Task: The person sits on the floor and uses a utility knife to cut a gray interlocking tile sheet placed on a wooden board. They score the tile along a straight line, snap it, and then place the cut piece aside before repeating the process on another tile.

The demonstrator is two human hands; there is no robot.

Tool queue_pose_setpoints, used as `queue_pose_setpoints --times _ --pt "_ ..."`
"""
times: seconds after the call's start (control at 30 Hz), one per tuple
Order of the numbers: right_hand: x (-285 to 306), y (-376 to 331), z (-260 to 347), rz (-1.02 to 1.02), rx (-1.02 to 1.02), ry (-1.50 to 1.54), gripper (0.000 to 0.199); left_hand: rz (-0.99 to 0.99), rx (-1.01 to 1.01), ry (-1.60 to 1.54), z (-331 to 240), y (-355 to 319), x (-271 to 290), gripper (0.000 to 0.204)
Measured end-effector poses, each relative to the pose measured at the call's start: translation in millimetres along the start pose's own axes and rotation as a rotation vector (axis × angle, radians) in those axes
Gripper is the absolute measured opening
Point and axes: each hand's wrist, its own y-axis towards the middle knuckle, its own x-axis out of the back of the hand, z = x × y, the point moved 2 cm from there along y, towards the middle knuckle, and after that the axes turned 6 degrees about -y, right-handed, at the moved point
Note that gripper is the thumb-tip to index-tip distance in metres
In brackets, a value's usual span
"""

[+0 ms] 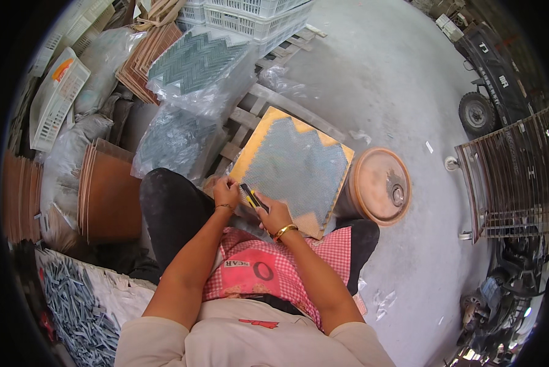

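Observation:
In front of my lap lies a sheet of mesh-backed grey mosaic tile point(296, 162) with zigzag ends, on a yellow-orange board point(255, 145). My right hand point(276, 215) is closed around a black-and-yellow utility knife point(250, 197), its front end pointing up and left toward my left hand. At the board's lower left edge my left hand point(226, 192) is closed in a pinch. Whatever is between those fingertips is too small to make out.
Plastic-wrapped stacks of herringbone tile sheets point(198, 61) stand beyond on wooden pallets, near white crates point(250, 21). A lidded round drum point(381, 186) stands right of the board. Brown boards point(106, 192) and a heap of loose tile strips point(78, 312) are at left; a wheeled rack point(507, 174) is far right.

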Motion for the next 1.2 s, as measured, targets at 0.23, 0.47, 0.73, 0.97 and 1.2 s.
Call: queue_pose_setpoints --times 0.23,0.47,0.73,0.97,1.2 --pt "-4 8 -4 -0.103 0.089 -0.052 0.041 -0.054 -0.129 0.207 -19 -3 2 0.005" --pt "-21 25 -10 -0.141 0.196 -0.279 0.040 -0.028 -0.035 0.154 -13 -3 1 0.004" --pt "-11 6 3 -0.090 0.198 -0.471 0.039 -0.017 0.004 0.158 -9 -1 5 0.004" --pt "38 -4 -6 -0.280 0.132 -0.064 0.042 0.119 0.106 0.238 -23 -8 6 0.011" --pt "62 20 -14 -0.322 0.164 -0.078 0.041 0.129 0.140 0.356 -22 -14 0 0.014"
